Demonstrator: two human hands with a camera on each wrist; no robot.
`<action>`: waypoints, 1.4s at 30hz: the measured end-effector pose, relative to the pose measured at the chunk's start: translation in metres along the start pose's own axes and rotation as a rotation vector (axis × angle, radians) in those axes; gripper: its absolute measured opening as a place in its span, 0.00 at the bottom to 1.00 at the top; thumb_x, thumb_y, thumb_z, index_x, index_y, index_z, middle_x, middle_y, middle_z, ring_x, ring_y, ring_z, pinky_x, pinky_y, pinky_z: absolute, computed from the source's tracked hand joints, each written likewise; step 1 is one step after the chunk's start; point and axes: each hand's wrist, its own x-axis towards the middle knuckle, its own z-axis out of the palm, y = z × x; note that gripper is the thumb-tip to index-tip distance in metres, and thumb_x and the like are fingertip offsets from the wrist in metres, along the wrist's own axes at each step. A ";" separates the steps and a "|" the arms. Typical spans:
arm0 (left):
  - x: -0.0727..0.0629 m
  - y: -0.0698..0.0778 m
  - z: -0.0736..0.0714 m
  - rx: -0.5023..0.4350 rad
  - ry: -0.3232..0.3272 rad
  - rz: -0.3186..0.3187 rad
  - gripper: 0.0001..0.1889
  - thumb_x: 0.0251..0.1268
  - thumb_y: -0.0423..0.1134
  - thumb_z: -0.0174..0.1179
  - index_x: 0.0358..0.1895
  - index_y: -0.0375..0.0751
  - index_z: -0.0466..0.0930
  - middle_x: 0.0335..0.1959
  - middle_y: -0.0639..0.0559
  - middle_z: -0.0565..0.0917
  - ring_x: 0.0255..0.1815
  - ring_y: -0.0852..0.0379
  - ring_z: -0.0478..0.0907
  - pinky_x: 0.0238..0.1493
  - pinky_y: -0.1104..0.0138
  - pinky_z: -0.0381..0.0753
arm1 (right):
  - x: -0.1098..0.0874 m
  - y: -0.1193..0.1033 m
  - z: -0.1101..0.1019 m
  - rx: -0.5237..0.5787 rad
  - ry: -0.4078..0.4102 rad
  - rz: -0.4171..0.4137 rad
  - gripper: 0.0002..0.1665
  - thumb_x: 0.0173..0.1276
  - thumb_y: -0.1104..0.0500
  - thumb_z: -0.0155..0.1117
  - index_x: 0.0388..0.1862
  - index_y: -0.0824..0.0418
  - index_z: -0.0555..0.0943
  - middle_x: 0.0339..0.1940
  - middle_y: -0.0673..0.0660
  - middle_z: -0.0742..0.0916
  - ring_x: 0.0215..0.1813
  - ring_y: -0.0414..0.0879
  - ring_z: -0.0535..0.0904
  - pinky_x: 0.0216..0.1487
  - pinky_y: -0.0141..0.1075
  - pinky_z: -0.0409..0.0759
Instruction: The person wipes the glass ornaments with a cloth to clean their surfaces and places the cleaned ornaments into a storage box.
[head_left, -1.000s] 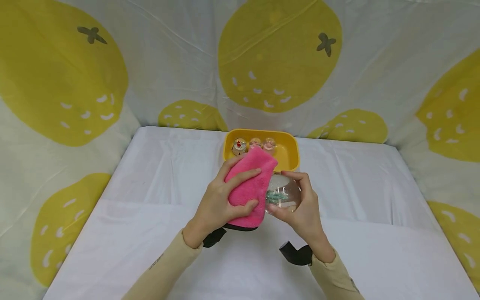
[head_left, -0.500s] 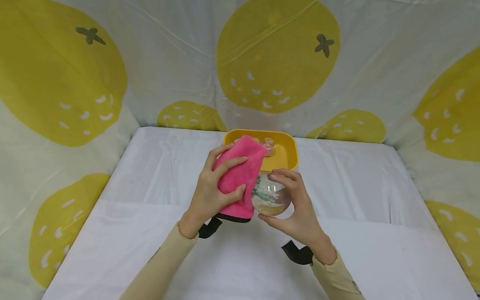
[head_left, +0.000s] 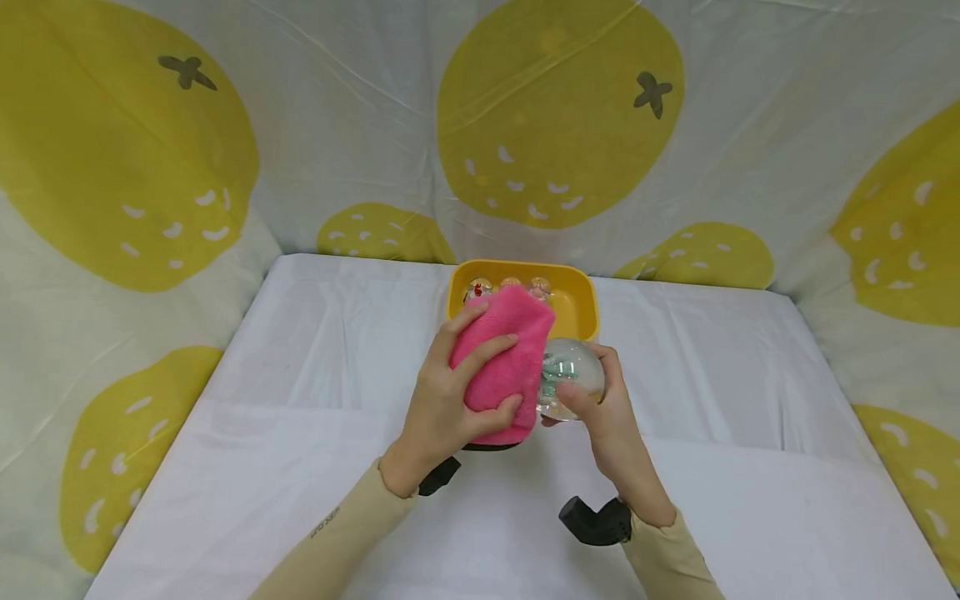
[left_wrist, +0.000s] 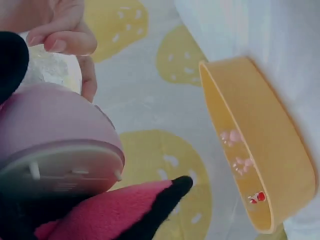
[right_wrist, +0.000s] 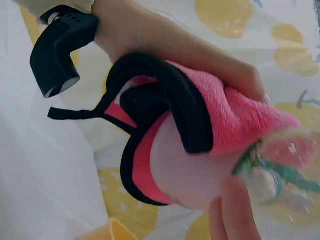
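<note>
A snow globe with a clear dome [head_left: 573,360] and green and white shapes inside is held up before the yellow tray. Its round pink base [left_wrist: 55,120] shows a pale underside in the left wrist view. My left hand [head_left: 444,400] grips a fuzzy pink cloth [head_left: 508,358] with black trim, wrapped round the base, fingers spread over its outside. From the other side, my right hand [head_left: 617,429] holds the dome, thumb across its front and fingers behind. In the right wrist view the cloth [right_wrist: 232,117] lies folded over part of the base.
Behind the hands stands a yellow tray [head_left: 577,315]. A small clear ball with a red figure [head_left: 478,289] and two with pink figures [head_left: 539,288] sit along its back. Black mounts [head_left: 595,522] project from both wrists. A lemon-print curtain [head_left: 360,125] surrounds the white-covered table.
Both hands shifted left, then back right, with the cloth and snow globe. The dome has turned, and my right thumb has moved from its lower edge onto its front.
</note>
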 end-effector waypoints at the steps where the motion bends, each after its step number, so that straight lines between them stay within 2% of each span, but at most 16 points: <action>1: 0.000 -0.001 -0.001 -0.018 0.007 -0.035 0.29 0.47 0.43 0.71 0.57 0.46 0.77 0.67 0.45 0.63 0.66 0.47 0.62 0.48 0.59 0.81 | 0.000 -0.001 -0.001 -0.017 -0.060 -0.003 0.40 0.60 0.67 0.61 0.68 0.56 0.55 0.56 0.64 0.72 0.42 0.50 0.81 0.36 0.43 0.84; 3: 0.002 -0.004 -0.005 -0.072 0.011 -0.102 0.28 0.47 0.42 0.70 0.57 0.47 0.77 0.68 0.48 0.63 0.66 0.50 0.62 0.46 0.59 0.81 | 0.000 0.000 -0.005 -0.110 -0.168 -0.069 0.51 0.58 0.71 0.66 0.73 0.52 0.50 0.63 0.62 0.66 0.51 0.51 0.77 0.39 0.44 0.84; 5: 0.004 -0.006 -0.009 -0.119 0.003 -0.148 0.28 0.48 0.41 0.69 0.57 0.48 0.77 0.68 0.50 0.63 0.66 0.53 0.61 0.45 0.60 0.81 | 0.002 0.000 -0.009 -0.273 -0.232 -0.213 0.59 0.51 0.70 0.74 0.75 0.53 0.50 0.66 0.61 0.65 0.56 0.50 0.73 0.42 0.41 0.83; 9: 0.007 -0.006 -0.012 -0.169 -0.031 -0.140 0.28 0.48 0.41 0.69 0.57 0.48 0.77 0.68 0.50 0.63 0.66 0.52 0.61 0.46 0.60 0.81 | 0.010 -0.001 -0.017 -0.579 -0.200 -0.523 0.54 0.48 0.51 0.80 0.68 0.61 0.59 0.65 0.60 0.70 0.57 0.49 0.71 0.49 0.31 0.78; 12: 0.006 -0.005 -0.011 -0.162 -0.034 -0.095 0.28 0.47 0.41 0.69 0.57 0.46 0.77 0.68 0.48 0.63 0.66 0.50 0.61 0.47 0.60 0.80 | 0.015 -0.001 -0.018 -0.584 -0.194 -0.641 0.51 0.51 0.41 0.74 0.65 0.66 0.63 0.63 0.60 0.73 0.59 0.50 0.70 0.53 0.30 0.75; 16: 0.001 -0.003 -0.007 -0.132 -0.012 -0.052 0.27 0.50 0.44 0.68 0.56 0.45 0.77 0.67 0.46 0.63 0.66 0.48 0.62 0.47 0.60 0.80 | 0.015 0.004 -0.015 -0.483 -0.141 -0.668 0.49 0.52 0.41 0.74 0.61 0.71 0.67 0.58 0.60 0.76 0.57 0.47 0.72 0.50 0.30 0.78; 18: 0.000 -0.003 -0.006 -0.112 0.003 -0.035 0.26 0.52 0.48 0.66 0.56 0.44 0.77 0.67 0.45 0.63 0.66 0.47 0.62 0.48 0.59 0.80 | 0.013 0.007 -0.012 -0.427 -0.098 -0.636 0.48 0.51 0.44 0.76 0.61 0.72 0.67 0.57 0.60 0.77 0.56 0.47 0.72 0.50 0.30 0.77; 21: -0.001 -0.002 -0.005 -0.077 0.027 0.006 0.27 0.53 0.50 0.66 0.56 0.43 0.77 0.67 0.43 0.64 0.66 0.45 0.62 0.49 0.58 0.80 | 0.010 0.010 -0.008 -0.325 -0.044 -0.516 0.45 0.50 0.59 0.78 0.62 0.72 0.65 0.58 0.60 0.75 0.56 0.48 0.71 0.50 0.31 0.78; 24: -0.004 -0.001 -0.002 -0.021 0.046 0.065 0.29 0.48 0.47 0.70 0.55 0.42 0.76 0.65 0.40 0.64 0.65 0.43 0.63 0.49 0.57 0.80 | 0.006 0.009 -0.003 -0.193 0.013 -0.299 0.40 0.51 0.70 0.69 0.63 0.67 0.65 0.57 0.59 0.74 0.50 0.49 0.75 0.43 0.34 0.82; 28: -0.007 0.002 0.002 0.040 0.066 0.091 0.32 0.40 0.42 0.75 0.55 0.42 0.76 0.64 0.38 0.65 0.63 0.42 0.64 0.49 0.56 0.80 | 0.005 0.004 0.004 -0.057 0.078 -0.031 0.30 0.59 0.65 0.58 0.62 0.63 0.64 0.52 0.61 0.74 0.34 0.48 0.82 0.30 0.41 0.84; 30: -0.006 0.002 0.004 0.041 0.078 0.064 0.31 0.42 0.43 0.73 0.55 0.42 0.76 0.65 0.39 0.65 0.64 0.43 0.64 0.49 0.56 0.80 | 0.005 0.000 0.003 -0.046 0.049 0.045 0.30 0.62 0.63 0.57 0.63 0.61 0.61 0.51 0.63 0.74 0.33 0.51 0.82 0.30 0.43 0.84; 33: -0.002 0.000 0.001 -0.010 0.101 -0.007 0.27 0.48 0.46 0.68 0.55 0.42 0.77 0.66 0.42 0.65 0.65 0.44 0.64 0.49 0.57 0.80 | 0.003 -0.006 -0.002 -0.068 -0.088 0.061 0.39 0.63 0.65 0.62 0.69 0.57 0.55 0.59 0.63 0.69 0.44 0.54 0.80 0.37 0.43 0.84; 35: 0.002 -0.002 -0.004 -0.074 0.102 -0.065 0.25 0.51 0.46 0.66 0.55 0.42 0.78 0.66 0.44 0.65 0.65 0.47 0.64 0.48 0.57 0.80 | 0.002 -0.008 -0.007 -0.141 -0.184 -0.027 0.49 0.58 0.70 0.68 0.72 0.55 0.52 0.63 0.61 0.67 0.49 0.55 0.78 0.41 0.42 0.83; 37: 0.005 -0.004 -0.010 -0.135 0.090 -0.108 0.25 0.51 0.45 0.65 0.55 0.43 0.78 0.66 0.47 0.65 0.65 0.49 0.64 0.46 0.58 0.80 | 0.003 -0.008 -0.010 -0.280 -0.239 -0.200 0.58 0.49 0.71 0.76 0.74 0.56 0.53 0.64 0.60 0.68 0.52 0.52 0.77 0.44 0.38 0.82; 40: 0.007 -0.003 -0.015 -0.171 0.060 -0.125 0.26 0.49 0.44 0.66 0.55 0.45 0.78 0.66 0.48 0.64 0.65 0.50 0.63 0.44 0.58 0.81 | 0.009 -0.006 -0.015 -0.475 -0.218 -0.471 0.59 0.41 0.65 0.83 0.71 0.62 0.58 0.62 0.60 0.72 0.54 0.48 0.75 0.48 0.33 0.80; 42: 0.007 -0.001 -0.014 -0.158 0.056 -0.099 0.26 0.50 0.47 0.66 0.55 0.45 0.78 0.67 0.47 0.64 0.65 0.49 0.63 0.45 0.58 0.81 | 0.012 -0.004 -0.017 -0.492 -0.200 -0.577 0.58 0.41 0.57 0.84 0.67 0.67 0.61 0.62 0.62 0.73 0.59 0.49 0.71 0.54 0.32 0.77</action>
